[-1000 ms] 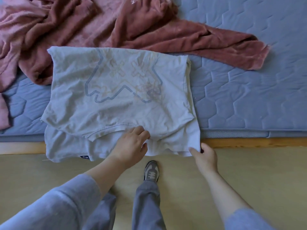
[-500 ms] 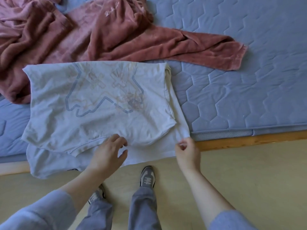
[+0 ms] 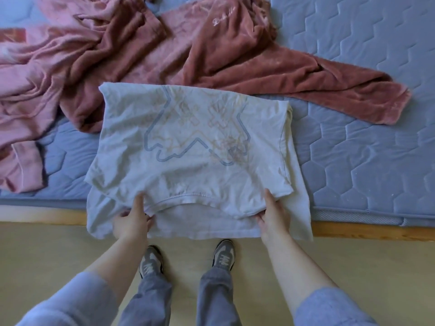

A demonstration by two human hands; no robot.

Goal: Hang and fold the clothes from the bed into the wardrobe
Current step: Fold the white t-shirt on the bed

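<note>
Head view looks down on a pale printed T-shirt (image 3: 188, 165) that lies half-folded at the near edge of the bed (image 3: 364, 161). Its lower layer spills over the wooden bed frame (image 3: 376, 229) toward the floor (image 3: 47, 255). The left hand (image 3: 133, 221) and right hand (image 3: 273, 214) each pinch the upper layer on either side of the collar (image 3: 186, 198). Their fingers are curled round the cloth edge, though I cannot tell which digits sit underneath.

The step in hand looks like the next fold, or squaring up the top layer. To do it well:
- Keep both grips level, so the collar edge travels as one straight line.
- Carry the cloth low over the shirt and lay it down rather than dropping it, which would trap creases.
- Draw the overhanging layer back onto the mattress first, or its weight may drag the stack off the bed.
- Stay clear of the dusky-pink velour garment (image 3: 235, 55), which touches the far fold, and of the lighter pink garment (image 3: 35, 90) to the left.

The collar points toward the person and the print faces up, with a folded edge farthest away. As it lies, the shirt is wider than it is deep, so its long axis runs left to right, parallel to the bed edge. No wardrobe is in view.
</note>
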